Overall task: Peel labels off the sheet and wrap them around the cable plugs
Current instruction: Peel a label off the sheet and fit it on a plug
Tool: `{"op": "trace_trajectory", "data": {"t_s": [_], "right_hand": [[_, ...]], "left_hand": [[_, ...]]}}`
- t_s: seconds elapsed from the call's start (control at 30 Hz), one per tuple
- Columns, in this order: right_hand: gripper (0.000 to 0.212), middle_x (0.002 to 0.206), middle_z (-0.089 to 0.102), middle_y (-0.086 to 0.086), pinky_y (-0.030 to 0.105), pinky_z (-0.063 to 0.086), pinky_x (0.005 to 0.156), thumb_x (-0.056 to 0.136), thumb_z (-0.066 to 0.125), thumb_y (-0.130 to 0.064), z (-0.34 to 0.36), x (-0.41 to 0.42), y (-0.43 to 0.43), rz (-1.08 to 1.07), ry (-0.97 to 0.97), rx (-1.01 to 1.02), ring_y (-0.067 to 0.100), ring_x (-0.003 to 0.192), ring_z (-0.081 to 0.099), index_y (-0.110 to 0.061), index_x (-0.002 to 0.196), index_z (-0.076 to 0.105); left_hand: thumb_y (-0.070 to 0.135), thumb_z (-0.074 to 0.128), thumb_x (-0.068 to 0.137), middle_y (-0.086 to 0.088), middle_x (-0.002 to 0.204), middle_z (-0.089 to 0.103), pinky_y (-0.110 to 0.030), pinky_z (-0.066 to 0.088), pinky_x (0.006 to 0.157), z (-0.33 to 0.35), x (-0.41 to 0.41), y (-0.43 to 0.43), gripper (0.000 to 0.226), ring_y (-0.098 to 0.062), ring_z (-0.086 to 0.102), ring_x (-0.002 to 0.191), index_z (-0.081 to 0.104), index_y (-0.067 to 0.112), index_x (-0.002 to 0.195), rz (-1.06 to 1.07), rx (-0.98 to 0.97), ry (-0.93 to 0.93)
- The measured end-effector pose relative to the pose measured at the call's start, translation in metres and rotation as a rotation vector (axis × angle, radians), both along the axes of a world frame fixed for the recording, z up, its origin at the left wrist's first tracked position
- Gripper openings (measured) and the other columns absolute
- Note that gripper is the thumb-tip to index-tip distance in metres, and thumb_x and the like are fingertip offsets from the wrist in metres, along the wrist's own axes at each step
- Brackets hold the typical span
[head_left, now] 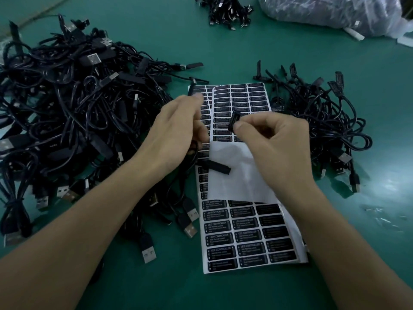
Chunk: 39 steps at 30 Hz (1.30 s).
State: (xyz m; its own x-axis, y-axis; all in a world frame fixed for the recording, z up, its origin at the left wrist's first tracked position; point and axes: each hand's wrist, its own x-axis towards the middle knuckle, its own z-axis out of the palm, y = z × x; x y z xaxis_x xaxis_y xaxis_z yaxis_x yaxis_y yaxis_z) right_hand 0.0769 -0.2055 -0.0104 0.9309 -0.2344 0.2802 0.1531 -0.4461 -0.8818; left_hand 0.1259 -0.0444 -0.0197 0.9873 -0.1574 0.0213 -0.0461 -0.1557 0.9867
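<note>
My right hand (pixel 274 139) pinches a peeled black label (pixel 234 120) between thumb and forefinger, above the top label sheet (pixel 237 175), whose lower part is bare white backing. A second label sheet (pixel 245 238) with rows of black labels lies nearer to me. My left hand (pixel 176 128), blurred at the fingers, curls round a black cable plug (pixel 191 88) whose tip sticks up past the hand; its cable loops down under the palm. Another black plug (pixel 218 168) lies on the sheets between my hands.
A big tangled pile of black USB cables (pixel 67 104) fills the left of the green table (pixel 223 45). A smaller cable pile (pixel 324 117) sits at the right. A bundle of cables (pixel 225 10) and a clear plastic bag (pixel 335 14) lie at the far edge.
</note>
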Motion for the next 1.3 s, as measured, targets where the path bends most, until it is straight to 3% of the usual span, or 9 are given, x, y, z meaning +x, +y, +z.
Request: {"op": "trace_trajectory", "data": {"t_s": [0.1, 0.23, 0.43, 0.53, 0.63, 0.73, 0.8, 0.97, 1.3], "right_hand": [[0.02, 0.051, 0.058, -0.009, 0.013, 0.04, 0.049, 0.088, 0.072, -0.01, 0.005, 0.0, -0.003, 0.037, 0.051, 0.224, -0.001, 0.047, 0.044, -0.021, 0.071, 0.073], [0.018, 0.046, 0.05, -0.019, 0.008, 0.035, 0.044, 0.09, 0.07, -0.009, 0.01, -0.001, -0.005, 0.072, 0.134, 0.375, -0.001, 0.042, 0.043, -0.016, 0.073, 0.071], [0.019, 0.065, 0.057, -0.006, 0.015, 0.034, 0.046, 0.088, 0.073, -0.012, 0.011, -0.001, -0.006, 0.126, 0.139, 0.497, 0.005, 0.061, 0.044, -0.023, 0.072, 0.075], [0.021, 0.073, 0.066, -0.005, 0.018, 0.04, 0.047, 0.088, 0.073, -0.01, 0.009, 0.0, -0.005, 0.196, 0.129, 0.506, 0.009, 0.069, 0.055, -0.024, 0.074, 0.076], [0.021, 0.075, 0.069, -0.002, 0.02, 0.043, 0.049, 0.088, 0.072, -0.007, 0.007, 0.001, -0.005, 0.22, 0.105, 0.502, 0.013, 0.072, 0.059, -0.023, 0.075, 0.077], [0.02, 0.075, 0.071, -0.001, 0.019, 0.046, 0.055, 0.088, 0.072, -0.006, 0.004, 0.003, -0.006, 0.197, 0.078, 0.486, 0.013, 0.072, 0.06, -0.022, 0.077, 0.078], [0.017, 0.075, 0.071, -0.001, 0.018, 0.046, 0.059, 0.088, 0.073, -0.008, 0.003, 0.004, -0.008, 0.176, 0.07, 0.475, 0.012, 0.072, 0.06, -0.021, 0.08, 0.077], [0.013, 0.073, 0.071, -0.005, 0.018, 0.046, 0.061, 0.089, 0.073, -0.009, 0.0, 0.006, -0.006, 0.152, 0.07, 0.474, 0.007, 0.071, 0.06, -0.02, 0.081, 0.077], [0.012, 0.071, 0.071, -0.007, 0.017, 0.049, 0.063, 0.089, 0.073, -0.01, -0.002, 0.007, -0.004, 0.124, 0.06, 0.392, 0.004, 0.067, 0.061, -0.019, 0.081, 0.075]], "left_hand": [[0.04, 0.037, 0.081, 0.005, 0.056, 0.055, -0.051, 0.047, 0.07, 0.001, 0.0, 0.001, 0.02, -0.018, 0.049, 0.058, 0.041, 0.022, 0.073, 0.037, 0.053, -0.025], [0.041, 0.033, 0.079, 0.004, 0.06, 0.038, -0.046, 0.033, 0.066, 0.003, -0.002, 0.0, 0.02, -0.025, 0.031, 0.067, 0.039, 0.027, 0.066, 0.038, 0.003, 0.008], [0.024, 0.044, 0.103, 0.007, 0.06, 0.052, -0.032, 0.042, 0.055, 0.002, -0.006, 0.0, 0.03, -0.01, 0.049, 0.059, 0.06, 0.023, 0.078, -0.048, 0.109, -0.17], [0.034, 0.051, 0.097, -0.008, 0.068, 0.054, -0.044, 0.049, 0.063, 0.002, -0.007, -0.003, 0.024, -0.024, 0.052, 0.061, 0.07, 0.033, 0.082, -0.056, 0.17, -0.265], [0.034, 0.053, 0.093, -0.008, 0.068, 0.051, -0.049, 0.055, 0.073, 0.002, -0.007, -0.004, 0.029, -0.026, 0.053, 0.068, 0.069, 0.018, 0.075, -0.06, 0.194, -0.322], [0.033, 0.059, 0.091, -0.011, 0.066, 0.059, -0.042, 0.053, 0.067, 0.001, -0.007, -0.004, 0.022, -0.03, 0.052, 0.063, 0.075, 0.032, 0.075, -0.096, 0.15, -0.307], [0.029, 0.068, 0.087, -0.001, 0.063, 0.067, -0.036, 0.051, 0.063, 0.001, -0.008, -0.003, 0.014, -0.018, 0.055, 0.058, 0.076, 0.038, 0.081, -0.107, 0.099, -0.293], [0.012, 0.083, 0.082, 0.0, 0.072, 0.076, -0.036, 0.064, 0.069, 0.0, -0.008, -0.002, 0.018, -0.018, 0.073, 0.065, 0.077, 0.029, 0.08, -0.099, 0.019, -0.207], [0.005, 0.081, 0.08, -0.008, 0.071, 0.075, -0.022, 0.058, 0.059, 0.002, -0.012, -0.005, 0.01, -0.019, 0.072, 0.063, 0.073, 0.01, 0.084, -0.152, -0.103, -0.059]]}}
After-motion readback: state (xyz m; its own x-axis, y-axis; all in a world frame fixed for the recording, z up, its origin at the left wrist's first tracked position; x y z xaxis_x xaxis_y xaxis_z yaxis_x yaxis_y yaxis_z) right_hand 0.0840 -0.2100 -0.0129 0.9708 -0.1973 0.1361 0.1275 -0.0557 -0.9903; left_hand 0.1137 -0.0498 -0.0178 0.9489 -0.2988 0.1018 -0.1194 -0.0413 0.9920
